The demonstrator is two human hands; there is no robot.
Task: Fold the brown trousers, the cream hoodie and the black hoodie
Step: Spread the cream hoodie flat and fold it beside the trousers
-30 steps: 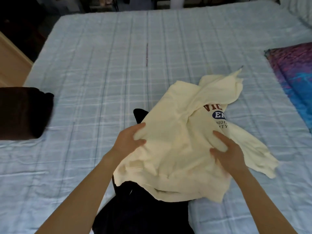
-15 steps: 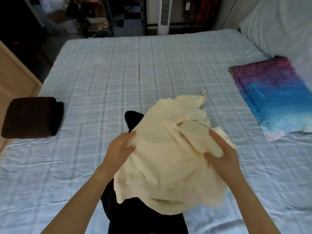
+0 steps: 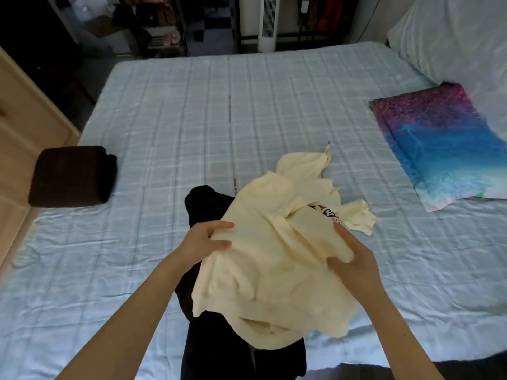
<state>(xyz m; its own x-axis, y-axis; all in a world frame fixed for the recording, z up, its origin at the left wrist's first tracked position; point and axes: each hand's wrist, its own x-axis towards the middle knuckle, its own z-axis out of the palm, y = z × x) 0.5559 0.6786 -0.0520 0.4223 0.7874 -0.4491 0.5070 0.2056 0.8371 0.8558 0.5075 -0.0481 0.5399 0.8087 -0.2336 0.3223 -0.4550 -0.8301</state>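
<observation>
Since half a second ago, we note more of the cream hoodie's [image 3: 274, 264] print turned into view, and one loose cream end spread further out beyond our right hand [image 3: 354, 261].

Item 1. Bed [image 3: 247, 105]: broad, flat, covered in a pale blue cotton-like sheet with a faint check and fine creases. It lies under the cream hoodie on every side.

Item 2. Cream hoodie: soft, thick, matte knit, bunched into an irregular heap with a ribbed hem hanging at its near edge. Dark lettering and a navy oval show in a fold on its right half; the words are too crumpled to read.

Item 3. Black hoodie [image 3: 233, 357]: dense dark fabric, lying beneath the cream hoodie, showing at its left edge and below its hem.

Item 4. Patterned pillow [image 3: 439, 149]: flat rectangle, purple fading to blue and white, well apart to the right of the cream hoodie.

Item 5. Brown trousers [image 3: 71, 176]: folded into a thick, plush, round-cornered block, well apart to the left of the cream hoodie.

Item 6. Left hand [image 3: 203, 242]: at the cream hoodie's left edge, thumb and curled fingers pinching a ridge of its cloth.

Item 7. Right hand: at the cream hoodie's right side, fingers laid over the fabric and thumb tucked beneath, gripping a fold.
</observation>
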